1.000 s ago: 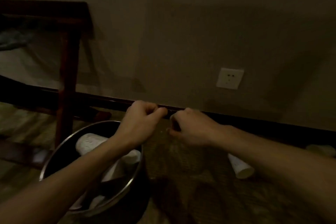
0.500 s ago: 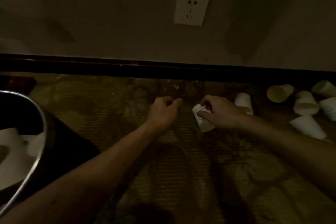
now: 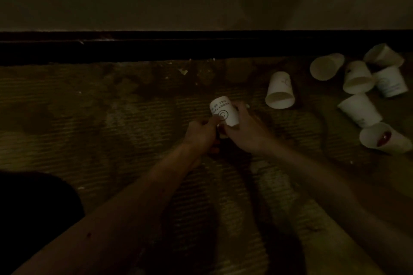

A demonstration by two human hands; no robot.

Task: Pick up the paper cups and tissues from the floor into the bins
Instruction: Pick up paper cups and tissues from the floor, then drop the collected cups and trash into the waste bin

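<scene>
The right hand (image 3: 243, 133) curls round a printed paper cup (image 3: 224, 113), holding it just above the patterned carpet (image 3: 111, 118) with its base tilted toward the dark skirting board (image 3: 156, 47); the left hand (image 3: 201, 135) is curled, thumb against the cup's printed side, though whether it grips cannot be told; seven loose cups (image 3: 280, 92) lie toppled to the right, one (image 3: 384, 139) with something red inside.

Cup (image 3: 223, 112) — lettering blurred, unreadable
</scene>
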